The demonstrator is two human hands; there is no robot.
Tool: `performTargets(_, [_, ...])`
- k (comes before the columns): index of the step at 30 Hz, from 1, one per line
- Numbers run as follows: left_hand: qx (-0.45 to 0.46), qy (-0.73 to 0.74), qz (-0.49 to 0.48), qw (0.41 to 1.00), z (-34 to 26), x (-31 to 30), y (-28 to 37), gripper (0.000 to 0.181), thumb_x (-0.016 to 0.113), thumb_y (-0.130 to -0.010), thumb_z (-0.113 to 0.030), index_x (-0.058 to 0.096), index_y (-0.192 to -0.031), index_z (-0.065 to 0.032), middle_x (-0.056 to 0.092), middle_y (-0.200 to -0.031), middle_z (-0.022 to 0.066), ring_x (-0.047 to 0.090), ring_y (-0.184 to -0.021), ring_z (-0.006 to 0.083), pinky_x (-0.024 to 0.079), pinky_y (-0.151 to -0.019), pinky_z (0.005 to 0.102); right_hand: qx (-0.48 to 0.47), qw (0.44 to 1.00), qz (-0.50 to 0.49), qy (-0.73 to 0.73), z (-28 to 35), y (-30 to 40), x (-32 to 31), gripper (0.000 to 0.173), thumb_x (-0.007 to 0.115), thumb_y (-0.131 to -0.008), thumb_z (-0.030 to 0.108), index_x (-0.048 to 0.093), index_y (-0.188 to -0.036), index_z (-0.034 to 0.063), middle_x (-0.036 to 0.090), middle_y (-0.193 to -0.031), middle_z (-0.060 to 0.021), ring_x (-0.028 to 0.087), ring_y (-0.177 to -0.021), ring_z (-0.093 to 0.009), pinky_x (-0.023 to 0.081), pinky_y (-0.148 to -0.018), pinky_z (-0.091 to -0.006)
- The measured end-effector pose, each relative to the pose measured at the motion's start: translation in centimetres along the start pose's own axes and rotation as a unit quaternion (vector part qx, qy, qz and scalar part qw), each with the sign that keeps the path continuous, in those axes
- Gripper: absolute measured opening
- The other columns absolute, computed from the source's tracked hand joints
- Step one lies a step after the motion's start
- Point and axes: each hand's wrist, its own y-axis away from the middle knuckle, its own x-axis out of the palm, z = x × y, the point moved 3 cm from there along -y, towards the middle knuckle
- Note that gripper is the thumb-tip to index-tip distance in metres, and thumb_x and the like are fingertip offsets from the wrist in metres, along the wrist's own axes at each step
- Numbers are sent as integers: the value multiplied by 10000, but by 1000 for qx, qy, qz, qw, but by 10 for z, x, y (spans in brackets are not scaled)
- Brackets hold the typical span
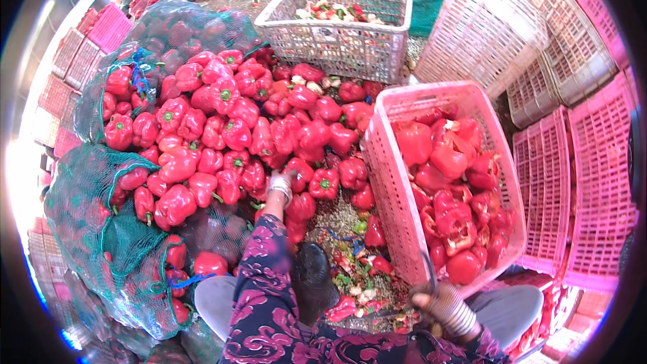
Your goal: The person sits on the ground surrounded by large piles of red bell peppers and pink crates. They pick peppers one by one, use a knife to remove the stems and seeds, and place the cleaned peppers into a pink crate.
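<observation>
My left hand, banded with a pale wrap at the wrist, reaches into a heap of whole red bell peppers. Its fingers touch a red bell pepper at the near side of the heap; whether they grip it is hidden. My right hand is closed around a thin, dark, curved blade, whose handle is covered by the fingers. That hand is at the near corner of a pink plastic crate. Opened, hollowed red bell peppers fill much of this crate.
Green mesh sacks of peppers line the left. Behind the heap stands a whitish crate holding pepper trimmings. Stacked crates rise at the right. Scraps litter the floor beside my black boot.
</observation>
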Motion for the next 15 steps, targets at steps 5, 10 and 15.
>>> performTargets(5, [27, 66, 42, 997, -11, 25, 14, 1007, 840, -643, -284, 328, -1459, 13, 474, -1404, 219, 488, -1262, 342, 400, -1053, 436, -50, 992, 109, 37, -43, -15, 8, 322, 631, -944, 224, 587, -1159, -10, 694, -1016, -72, 601, -874, -98, 471, -787, -241])
performTargets(10, [160, -51, -38, 985, 24, 35, 16, 859, 835, -659, -396, 508, -1333, 25, 555, -1304, 227, 540, -1195, 336, 440, -1009, 406, -52, 975, 185, 110, -78, -36, -9, 366, 566, -988, 280, 575, -1225, 1, 678, -1043, -53, 586, -975, -119, 456, -893, -280])
performTargets(15, [111, 66, -10, 992, 22, 29, 7, 719, 849, -670, -266, 550, -1261, 12, 643, -1145, 159, 609, -995, 258, 493, -894, 361, -49, 984, 128, 113, -64, -30, 3, 341, 455, -1036, 242, 530, -1276, 12, 647, -867, -29, 584, -742, -89, 475, -665, -237])
